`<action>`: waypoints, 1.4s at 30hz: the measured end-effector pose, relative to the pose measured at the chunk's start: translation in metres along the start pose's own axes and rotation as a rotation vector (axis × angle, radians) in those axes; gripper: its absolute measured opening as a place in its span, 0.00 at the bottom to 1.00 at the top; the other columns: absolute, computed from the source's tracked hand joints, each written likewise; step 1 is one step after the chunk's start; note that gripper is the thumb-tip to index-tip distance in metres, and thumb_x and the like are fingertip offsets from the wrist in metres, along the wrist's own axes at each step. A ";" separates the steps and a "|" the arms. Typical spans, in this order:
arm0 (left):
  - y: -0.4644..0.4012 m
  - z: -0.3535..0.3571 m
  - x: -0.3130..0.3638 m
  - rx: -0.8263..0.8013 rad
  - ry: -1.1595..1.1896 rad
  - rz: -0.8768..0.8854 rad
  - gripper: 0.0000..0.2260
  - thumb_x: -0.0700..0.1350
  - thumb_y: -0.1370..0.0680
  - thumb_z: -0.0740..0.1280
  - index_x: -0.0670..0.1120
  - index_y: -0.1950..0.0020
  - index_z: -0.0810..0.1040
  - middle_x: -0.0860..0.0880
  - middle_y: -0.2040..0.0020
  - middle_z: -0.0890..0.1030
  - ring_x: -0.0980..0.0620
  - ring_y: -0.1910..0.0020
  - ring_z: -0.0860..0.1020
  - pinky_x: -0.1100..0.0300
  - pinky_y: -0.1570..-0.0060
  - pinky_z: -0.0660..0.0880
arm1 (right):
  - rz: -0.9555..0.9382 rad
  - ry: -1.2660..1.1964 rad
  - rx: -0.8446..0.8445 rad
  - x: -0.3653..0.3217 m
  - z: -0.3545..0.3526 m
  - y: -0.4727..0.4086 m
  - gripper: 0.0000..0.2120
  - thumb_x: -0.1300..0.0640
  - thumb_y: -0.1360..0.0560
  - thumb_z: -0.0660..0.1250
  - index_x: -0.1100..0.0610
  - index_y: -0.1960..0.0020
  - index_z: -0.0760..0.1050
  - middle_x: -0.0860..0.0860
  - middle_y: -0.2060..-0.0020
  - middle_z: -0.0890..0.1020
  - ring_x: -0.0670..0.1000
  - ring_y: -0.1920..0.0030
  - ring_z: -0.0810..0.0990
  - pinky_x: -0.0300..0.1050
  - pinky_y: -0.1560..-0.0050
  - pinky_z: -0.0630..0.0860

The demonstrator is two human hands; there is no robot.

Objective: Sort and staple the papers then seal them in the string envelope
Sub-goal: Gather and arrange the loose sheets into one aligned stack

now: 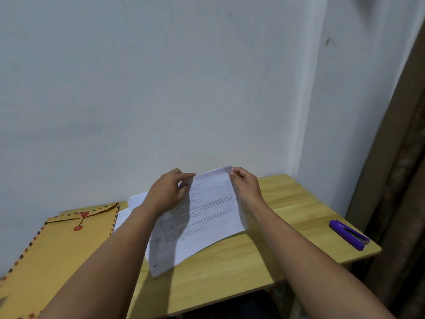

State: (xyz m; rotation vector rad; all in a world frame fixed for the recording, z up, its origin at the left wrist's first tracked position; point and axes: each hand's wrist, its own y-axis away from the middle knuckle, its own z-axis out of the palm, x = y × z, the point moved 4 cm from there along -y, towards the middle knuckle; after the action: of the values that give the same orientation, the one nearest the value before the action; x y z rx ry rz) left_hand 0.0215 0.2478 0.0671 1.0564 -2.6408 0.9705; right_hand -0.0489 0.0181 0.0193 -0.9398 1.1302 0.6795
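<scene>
Above the middle of the wooden bench (230,268), the papers (202,222) were held tilted, printed with tables of text too small to read. The left hand (169,192) pinched their top left corner and the right hand (245,184) their top right. More sheets (135,201) lay behind. A tan string envelope (57,249) lay left, closed; a purple stapler (348,234) sat far right.

String envelope (57,249) cut off at left edge; printed text on papers (202,217) too small to read; loose sheets (135,203) partly hidden behind left forearm.
</scene>
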 end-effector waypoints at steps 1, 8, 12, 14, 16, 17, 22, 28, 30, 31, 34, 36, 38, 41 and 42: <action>-0.002 -0.003 0.002 0.009 -0.025 0.019 0.15 0.42 0.20 0.66 0.55 0.35 0.81 0.55 0.56 0.75 0.52 0.60 0.74 0.56 0.60 0.73 | -0.002 -0.008 0.007 -0.001 0.000 -0.001 0.08 0.56 0.16 0.67 0.55 0.48 0.84 0.49 0.57 0.87 0.47 0.58 0.84 0.43 0.56 0.79; -0.015 -0.016 0.013 0.026 -0.114 0.088 0.18 0.39 0.21 0.65 0.55 0.33 0.80 0.55 0.55 0.73 0.51 0.60 0.74 0.55 0.62 0.74 | -0.016 0.051 0.019 -0.007 0.002 -0.002 0.08 0.60 0.14 0.62 0.58 0.44 0.80 0.47 0.57 0.86 0.40 0.61 0.84 0.34 0.61 0.77; -0.009 0.000 0.017 -0.066 -0.165 0.098 0.23 0.36 0.22 0.62 0.55 0.30 0.78 0.51 0.52 0.76 0.47 0.55 0.77 0.56 0.61 0.71 | -0.019 0.115 0.018 0.007 -0.006 0.005 0.07 0.61 0.14 0.62 0.58 0.46 0.79 0.49 0.60 0.85 0.43 0.64 0.82 0.38 0.62 0.76; -0.008 0.005 0.019 -0.086 -0.197 0.115 0.24 0.36 0.22 0.61 0.54 0.30 0.77 0.50 0.51 0.77 0.46 0.54 0.77 0.57 0.61 0.69 | -0.009 0.119 0.017 0.012 -0.008 0.007 0.07 0.60 0.15 0.63 0.55 0.49 0.79 0.50 0.62 0.84 0.48 0.65 0.79 0.41 0.62 0.74; -0.010 0.007 0.021 -0.099 -0.236 0.142 0.24 0.36 0.22 0.61 0.54 0.30 0.77 0.50 0.50 0.78 0.45 0.54 0.78 0.55 0.61 0.71 | 0.000 0.116 0.020 0.013 -0.010 0.007 0.07 0.59 0.15 0.64 0.53 0.50 0.79 0.51 0.63 0.84 0.50 0.64 0.79 0.42 0.62 0.74; -0.011 0.007 0.022 -0.098 -0.259 0.156 0.24 0.36 0.22 0.61 0.54 0.30 0.77 0.50 0.49 0.78 0.44 0.55 0.79 0.54 0.61 0.72 | 0.001 0.115 0.022 0.012 -0.011 0.007 0.07 0.58 0.15 0.64 0.52 0.50 0.79 0.50 0.62 0.84 0.49 0.65 0.80 0.41 0.63 0.75; -0.018 0.000 0.028 -0.055 -0.243 0.143 0.19 0.42 0.20 0.63 0.55 0.30 0.77 0.53 0.50 0.78 0.48 0.54 0.79 0.56 0.60 0.73 | -0.028 0.111 0.039 0.000 -0.011 0.001 0.06 0.56 0.15 0.64 0.53 0.49 0.78 0.49 0.59 0.85 0.44 0.63 0.83 0.38 0.63 0.77; -0.024 -0.008 0.030 -0.034 -0.311 0.140 0.20 0.42 0.19 0.61 0.58 0.29 0.75 0.54 0.46 0.79 0.47 0.47 0.78 0.57 0.61 0.70 | -0.042 0.126 0.009 -0.006 -0.010 0.000 0.05 0.60 0.16 0.64 0.55 0.44 0.78 0.52 0.56 0.87 0.46 0.60 0.86 0.39 0.61 0.80; -0.025 -0.009 0.030 -0.023 -0.313 0.139 0.21 0.42 0.19 0.60 0.59 0.29 0.75 0.54 0.46 0.79 0.48 0.47 0.78 0.58 0.62 0.69 | 0.000 0.156 -0.039 -0.001 -0.009 0.003 0.06 0.62 0.16 0.64 0.54 0.42 0.78 0.51 0.53 0.89 0.47 0.58 0.88 0.39 0.61 0.81; -0.025 -0.010 0.029 -0.023 -0.308 0.138 0.21 0.41 0.19 0.61 0.58 0.29 0.75 0.54 0.46 0.79 0.48 0.47 0.78 0.58 0.62 0.68 | 0.021 0.169 -0.055 0.002 -0.009 0.006 0.07 0.62 0.16 0.63 0.53 0.42 0.78 0.50 0.53 0.89 0.47 0.57 0.88 0.38 0.61 0.82; -0.023 -0.005 0.028 -0.052 -0.313 0.145 0.21 0.41 0.19 0.60 0.58 0.28 0.74 0.53 0.45 0.79 0.47 0.47 0.78 0.57 0.61 0.70 | 0.059 0.189 -0.072 0.012 -0.011 0.010 0.07 0.62 0.15 0.63 0.53 0.44 0.79 0.51 0.51 0.88 0.50 0.54 0.89 0.43 0.57 0.84; -0.019 -0.001 0.027 -0.077 -0.323 0.146 0.22 0.41 0.18 0.59 0.58 0.27 0.73 0.53 0.45 0.79 0.47 0.47 0.78 0.55 0.59 0.74 | 0.072 0.200 -0.070 0.018 -0.011 0.011 0.07 0.62 0.15 0.63 0.55 0.44 0.80 0.53 0.50 0.88 0.52 0.52 0.89 0.48 0.54 0.85; -0.016 0.002 0.025 -0.090 -0.324 0.142 0.22 0.41 0.18 0.59 0.57 0.26 0.72 0.52 0.45 0.79 0.47 0.46 0.78 0.53 0.58 0.76 | 0.079 0.204 -0.074 0.023 -0.011 0.012 0.07 0.62 0.16 0.63 0.56 0.43 0.80 0.53 0.50 0.89 0.54 0.52 0.89 0.51 0.51 0.86; -0.015 0.002 0.024 -0.093 -0.335 0.135 0.22 0.41 0.18 0.58 0.57 0.26 0.72 0.52 0.44 0.78 0.47 0.45 0.77 0.53 0.58 0.76 | 0.082 0.204 -0.080 0.024 -0.011 0.011 0.08 0.63 0.16 0.63 0.56 0.43 0.80 0.53 0.51 0.89 0.54 0.52 0.89 0.51 0.50 0.86; -0.015 0.002 0.024 -0.085 -0.340 0.136 0.22 0.41 0.18 0.58 0.57 0.26 0.72 0.52 0.44 0.78 0.47 0.45 0.77 0.54 0.58 0.76 | 0.080 0.203 -0.079 0.023 -0.010 0.011 0.08 0.63 0.16 0.63 0.56 0.43 0.80 0.53 0.51 0.89 0.54 0.52 0.89 0.50 0.50 0.85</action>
State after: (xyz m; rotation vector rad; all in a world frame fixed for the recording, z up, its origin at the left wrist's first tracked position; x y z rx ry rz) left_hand 0.0137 0.2245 0.0823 1.1220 -3.0311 0.7488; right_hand -0.0555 0.0137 -0.0074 -1.0526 1.3335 0.7096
